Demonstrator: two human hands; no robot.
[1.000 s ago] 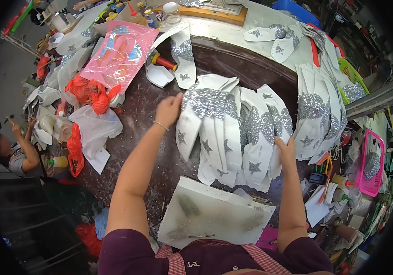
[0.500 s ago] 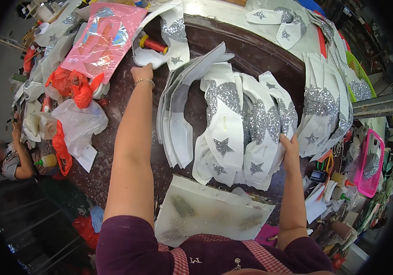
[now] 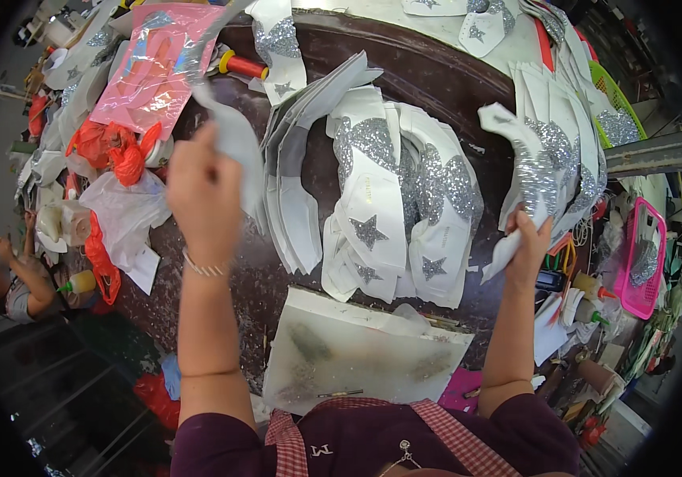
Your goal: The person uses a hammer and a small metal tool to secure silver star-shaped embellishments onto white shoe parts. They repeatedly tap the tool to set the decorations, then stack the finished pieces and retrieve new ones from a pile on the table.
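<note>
My left hand (image 3: 207, 187), blurred by motion, is closed at the edge of a plain pale curved shoe piece (image 3: 239, 147), raised above the left side of the table. In my right hand (image 3: 528, 242), pinched near its lower end, is a white shoe upper (image 3: 533, 171) with silver glitter, tilted beside the right-hand stack. Between my hands stand a fanned stack of plain grey-white shoe pieces (image 3: 289, 199) and overlapping white shoe uppers (image 3: 369, 203) with glitter patches and stars. Another glitter stack (image 3: 555, 143) lies just beyond my right hand.
A white board (image 3: 365, 350) lies close to my body. Back left are a red thread spool (image 3: 243, 65), a pink plastic packet (image 3: 158, 67) and red plastic bags (image 3: 128, 155). A pink basket (image 3: 641, 262) stands at right. Another person (image 3: 19, 278) sits far left.
My left hand has come back toward me, bringing the pale curved piece from near the spool. My right hand has lifted a glitter upper off the middle group and moved it right.
</note>
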